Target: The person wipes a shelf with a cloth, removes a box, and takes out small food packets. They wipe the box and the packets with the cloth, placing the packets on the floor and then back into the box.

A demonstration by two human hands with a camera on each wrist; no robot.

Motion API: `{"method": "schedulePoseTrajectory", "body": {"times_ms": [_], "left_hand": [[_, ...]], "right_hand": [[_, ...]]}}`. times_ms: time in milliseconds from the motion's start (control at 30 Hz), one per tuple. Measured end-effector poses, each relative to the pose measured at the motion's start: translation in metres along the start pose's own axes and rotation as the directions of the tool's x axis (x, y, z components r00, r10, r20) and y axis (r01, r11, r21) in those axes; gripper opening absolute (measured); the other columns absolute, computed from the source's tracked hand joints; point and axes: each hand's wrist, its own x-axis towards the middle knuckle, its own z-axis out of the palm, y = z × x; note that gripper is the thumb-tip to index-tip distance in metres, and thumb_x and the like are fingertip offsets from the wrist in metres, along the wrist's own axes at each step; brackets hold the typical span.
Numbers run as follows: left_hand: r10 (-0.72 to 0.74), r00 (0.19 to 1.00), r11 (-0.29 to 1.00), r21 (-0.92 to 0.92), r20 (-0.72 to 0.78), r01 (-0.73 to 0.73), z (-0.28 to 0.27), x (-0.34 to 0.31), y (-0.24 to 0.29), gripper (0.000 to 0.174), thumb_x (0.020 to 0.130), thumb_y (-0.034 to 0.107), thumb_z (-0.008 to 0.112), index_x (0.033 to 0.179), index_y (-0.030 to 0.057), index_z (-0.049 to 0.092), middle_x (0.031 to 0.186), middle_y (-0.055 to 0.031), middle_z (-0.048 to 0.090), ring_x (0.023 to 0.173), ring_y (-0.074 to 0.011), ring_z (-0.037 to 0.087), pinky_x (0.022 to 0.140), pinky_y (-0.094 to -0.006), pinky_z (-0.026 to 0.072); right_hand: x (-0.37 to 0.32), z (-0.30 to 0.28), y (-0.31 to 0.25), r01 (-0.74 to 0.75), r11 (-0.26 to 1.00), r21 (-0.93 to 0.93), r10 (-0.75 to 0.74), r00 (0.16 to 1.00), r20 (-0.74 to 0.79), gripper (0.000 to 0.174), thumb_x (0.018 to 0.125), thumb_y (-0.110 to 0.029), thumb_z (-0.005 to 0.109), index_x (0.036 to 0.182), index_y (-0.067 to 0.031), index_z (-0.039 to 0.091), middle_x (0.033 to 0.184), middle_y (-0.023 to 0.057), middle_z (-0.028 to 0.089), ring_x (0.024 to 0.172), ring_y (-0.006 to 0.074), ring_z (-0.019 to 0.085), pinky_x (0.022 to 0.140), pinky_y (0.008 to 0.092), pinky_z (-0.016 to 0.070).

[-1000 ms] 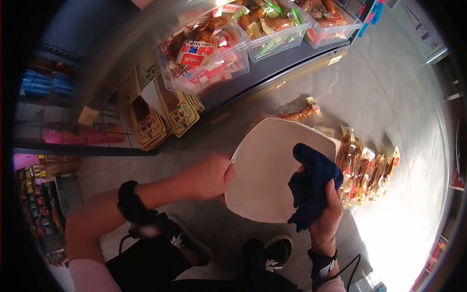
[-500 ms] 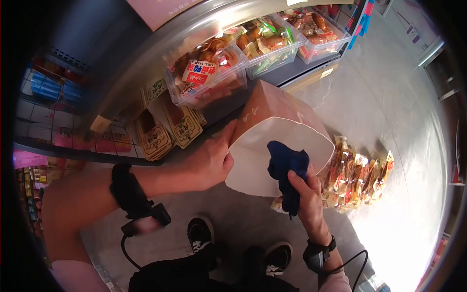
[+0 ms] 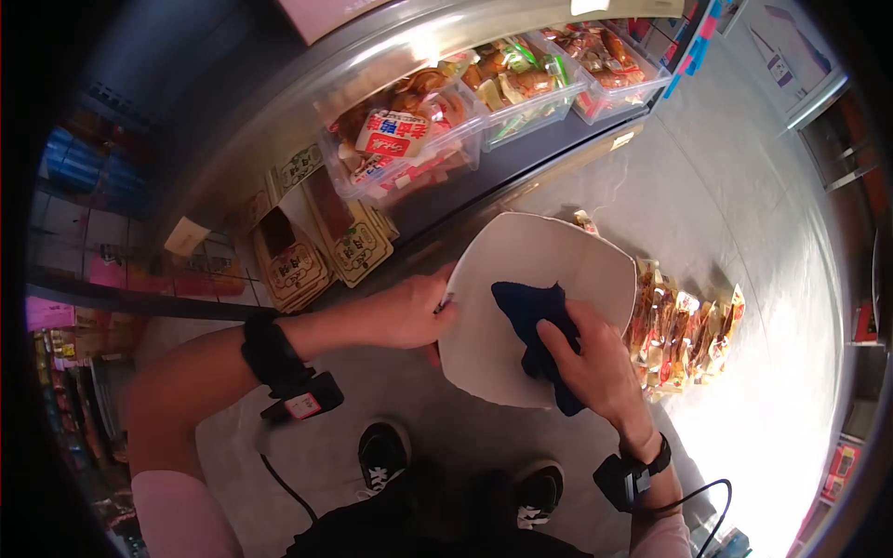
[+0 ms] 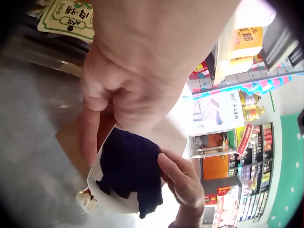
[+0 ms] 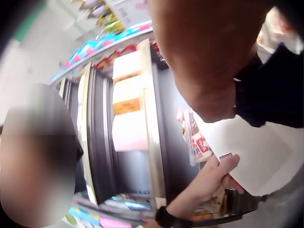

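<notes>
Since half a second ago your right hand (image 3: 595,358) has slid from the lower edge up onto the middle of the white face, and the box (image 3: 549,251) has tipped so that its pink side no longer shows in the head view. Your right fingers lie fairly straight and press the dark blue cloth (image 3: 526,316) against that face. Your left hand (image 3: 405,312) grips the box's left edge, fingers curled over it. The box sits at the centre of the frame, with your shoes (image 3: 383,453) below it. Snack packets (image 3: 684,325) lie on the floor just right of it. Clear bins (image 3: 409,139) of packets fill the shelf at upper centre.
</notes>
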Motion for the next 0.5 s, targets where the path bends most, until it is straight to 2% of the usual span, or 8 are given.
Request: {"method": "schedulePoseTrajectory", "body": {"times_ms": [100, 167, 267, 333, 367, 400, 433, 500], "left_hand": [[-0.199, 0.975, 0.928, 0.339, 0.102, 0.154, -0.016, 0.002, 0.019, 0.041, 0.092, 0.037, 0.044, 0.094, -0.0034, 0.052, 0.064, -0.0124, 0.062, 0.052, -0.0209, 0.063, 0.051, -0.0339, 0.051], [0.099, 0.983, 0.698, 0.715, -0.154, 0.042, -0.027, 0.008, 0.018, 0.055, 0.09, 0.049, 0.043, 0.08, -0.0031, 0.056, 0.052, -0.01, 0.058, 0.046, -0.0204, 0.061, 0.048, -0.0349, 0.0483], [0.288, 0.868, 0.831, 0.556, -0.405, -0.016, -0.036, 0.02, 0.036, 0.054, 0.091, 0.047, 0.041, 0.085, -0.0044, 0.056, 0.055, -0.0089, 0.059, 0.045, -0.0172, 0.058, 0.046, -0.0323, 0.0457], [0.199, 0.945, 0.945, -0.204, -0.26, -0.255, -0.03, 0.031, 0.05, 0.048, 0.092, 0.04, 0.042, 0.085, -0.0052, 0.057, 0.063, -0.0091, 0.059, 0.049, -0.013, 0.054, 0.044, -0.0282, 0.0427], [0.214, 0.944, 0.939, -0.214, -0.253, -0.27, -0.024, 0.044, 0.051, 0.048, 0.092, 0.04, 0.042, 0.085, -0.0052, 0.057, 0.063, -0.0091, 0.059, 0.049, -0.013, 0.054, 0.044, -0.0282, 0.0427], [0.139, 0.99, 0.788, -0.604, -0.014, -0.119, -0.017, 0.059, 0.048, 0.043, 0.091, 0.034, 0.041, 0.082, -0.0058, 0.055, 0.067, -0.012, 0.059, 0.051, -0.0136, 0.052, 0.043, -0.0262, 0.0409], [0.155, 0.958, 0.517, -0.846, 0.241, 0.129, -0.014, 0.067, 0.048, 0.039, 0.091, 0.028, 0.04, 0.079, -0.0065, 0.054, 0.071, -0.015, 0.058, 0.053, -0.0141, 0.049, 0.043, -0.0243, 0.0391], [0.209, 0.929, 0.334, -0.915, 0.307, 0.227, -0.005, 0.081, 0.04, 0.029, 0.089, 0.02, 0.041, 0.084, -0.0061, 0.052, 0.078, -0.0145, 0.056, 0.056, -0.012, 0.046, 0.041, -0.0195, 0.0353]], "right_hand": [[0.0, 0.003, -0.013, 0.359, 0.928, -0.102, -0.371, 0.918, -0.142, 0.024, 0.077, -0.013, 0.066, 0.095, 0.0002, 0.058, 0.087, 0.0161, 0.059, 0.076, 0.0293, 0.058, 0.068, 0.0357, 0.0476], [-0.009, -0.006, -0.045, 0.375, 0.926, 0.039, -0.374, 0.927, -0.02, 0.024, 0.075, -0.011, 0.067, 0.096, -0.0012, 0.059, 0.089, 0.0145, 0.058, 0.077, 0.0272, 0.059, 0.069, 0.0362, 0.0478], [-0.016, -0.006, -0.079, 0.542, 0.836, 0.084, -0.544, 0.839, 0.005, 0.026, 0.072, -0.009, 0.067, 0.098, -0.0063, 0.061, 0.096, 0.0088, 0.057, 0.083, 0.021, 0.057, 0.074, 0.0352, 0.0474], [-0.017, 0.005, -0.095, 0.693, 0.721, -0.013, -0.693, 0.72, -0.05, 0.027, 0.072, -0.008, 0.066, 0.099, -0.01, 0.062, 0.099, 0.0046, 0.056, 0.089, 0.0169, 0.056, 0.078, 0.0336, 0.0467], [-0.016, 0.012, -0.1, 0.812, 0.541, -0.218, -0.835, 0.55, -0.024, 0.027, 0.073, -0.01, 0.064, 0.099, -0.0136, 0.062, 0.101, 0.0008, 0.055, 0.095, 0.0143, 0.053, 0.085, 0.0323, 0.0435], [-0.015, 0.02, -0.102, 0.862, 0.314, -0.399, -0.931, 0.362, 0.049, 0.027, 0.073, -0.012, 0.062, 0.1, -0.0171, 0.062, 0.103, -0.0029, 0.055, 0.102, 0.0117, 0.05, 0.091, 0.0311, 0.0404], [-0.012, 0.027, -0.101, 0.857, 0.315, -0.409, -0.927, 0.369, 0.06, 0.027, 0.073, -0.012, 0.062, 0.1, -0.0171, 0.062, 0.103, -0.0029, 0.055, 0.102, 0.0117, 0.05, 0.091, 0.0311, 0.0404], [-0.009, 0.043, -0.097, 0.841, 0.135, -0.525, -0.957, 0.248, 0.151, 0.03, 0.073, -0.018, 0.064, 0.102, -0.0208, 0.062, 0.113, -0.0043, 0.052, 0.104, 0.0114, 0.048, 0.096, 0.0339, 0.034]]}}
